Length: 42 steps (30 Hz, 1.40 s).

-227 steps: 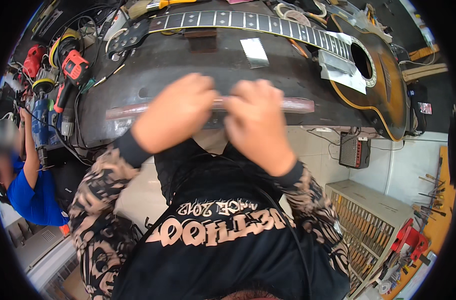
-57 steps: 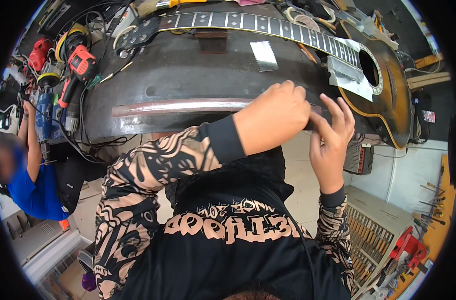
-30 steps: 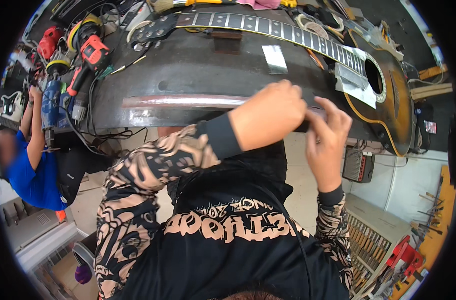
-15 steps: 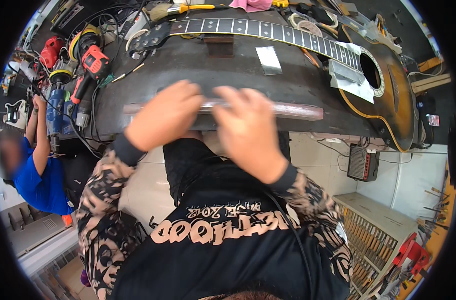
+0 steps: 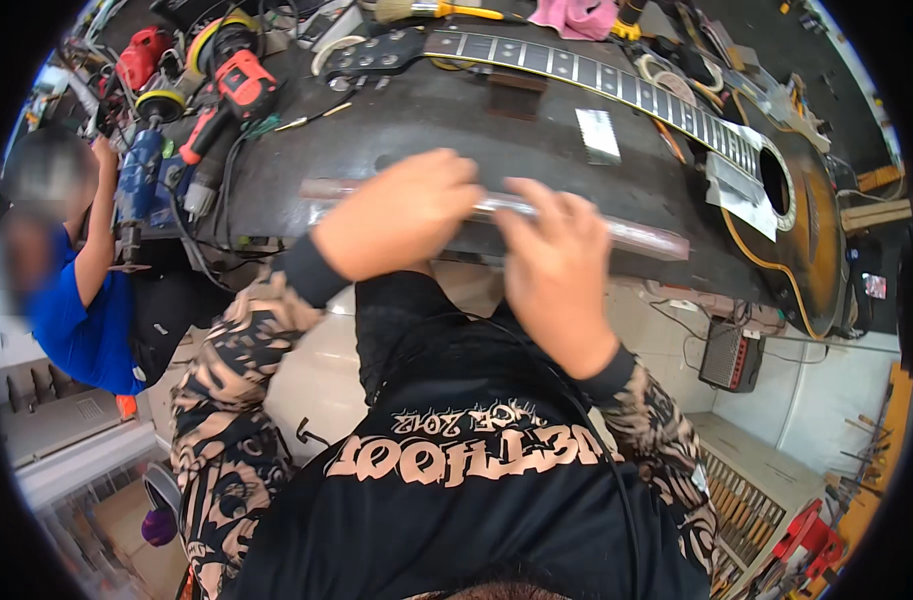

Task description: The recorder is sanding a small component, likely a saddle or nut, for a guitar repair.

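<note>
Left hand, right hand from strip's end to middle, curled, hold unclear, guitar and drill nearby

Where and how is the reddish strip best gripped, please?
Probably the right end of the reddish strip, pinched across its narrow width from the near side: it lies exposed near the front of the table, while left hand and right hand occupy the middle.
</note>
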Available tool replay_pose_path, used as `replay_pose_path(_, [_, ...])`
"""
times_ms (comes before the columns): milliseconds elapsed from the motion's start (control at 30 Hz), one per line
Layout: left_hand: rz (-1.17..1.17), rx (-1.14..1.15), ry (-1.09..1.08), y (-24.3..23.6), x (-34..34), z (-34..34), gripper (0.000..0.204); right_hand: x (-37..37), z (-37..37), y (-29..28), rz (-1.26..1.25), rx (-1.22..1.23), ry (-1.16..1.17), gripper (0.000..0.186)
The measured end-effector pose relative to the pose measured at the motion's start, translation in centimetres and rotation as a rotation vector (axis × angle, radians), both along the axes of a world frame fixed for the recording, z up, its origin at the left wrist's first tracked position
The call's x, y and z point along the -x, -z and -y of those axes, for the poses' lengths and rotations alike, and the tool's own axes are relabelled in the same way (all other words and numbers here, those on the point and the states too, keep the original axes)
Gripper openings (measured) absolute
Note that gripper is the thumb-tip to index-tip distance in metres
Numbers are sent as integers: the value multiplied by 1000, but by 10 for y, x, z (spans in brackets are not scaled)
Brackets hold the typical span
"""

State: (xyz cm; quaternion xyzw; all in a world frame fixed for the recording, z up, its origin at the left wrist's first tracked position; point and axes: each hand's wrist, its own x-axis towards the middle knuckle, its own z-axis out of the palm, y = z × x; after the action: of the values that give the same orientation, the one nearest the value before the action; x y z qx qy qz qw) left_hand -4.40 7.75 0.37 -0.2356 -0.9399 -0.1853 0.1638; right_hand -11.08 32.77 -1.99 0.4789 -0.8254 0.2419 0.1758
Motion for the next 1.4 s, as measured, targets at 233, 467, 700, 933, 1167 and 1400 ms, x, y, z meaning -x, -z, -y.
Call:
replay_pose_path(233, [71,-37,-395,-28,-118,85,23,-39,114,-19,165,222,-390,37])
replay_pose_path(467, [-276,-616,-424,14,-122,-12,16,-43,62,-13,401,382,-492,41])
replay_pose_path(700, [-304,-713,-275,20,-83,-67,17,-27,14,-13,245,472,-426,34])
replay_pose_path(933, [-296,-728,-200,16,-62,-95,16,-22,-34,-46,120,542,-394,35])
replay_pose_path(1167, [-272,-748,-174,10,-63,-106,14,-9,-51,-52,261,544,-436,38])
replay_pose_path(1400, [-68,-828,-160,-7,-79,-109,15,-4,-44,-34,642,505,-592,35])
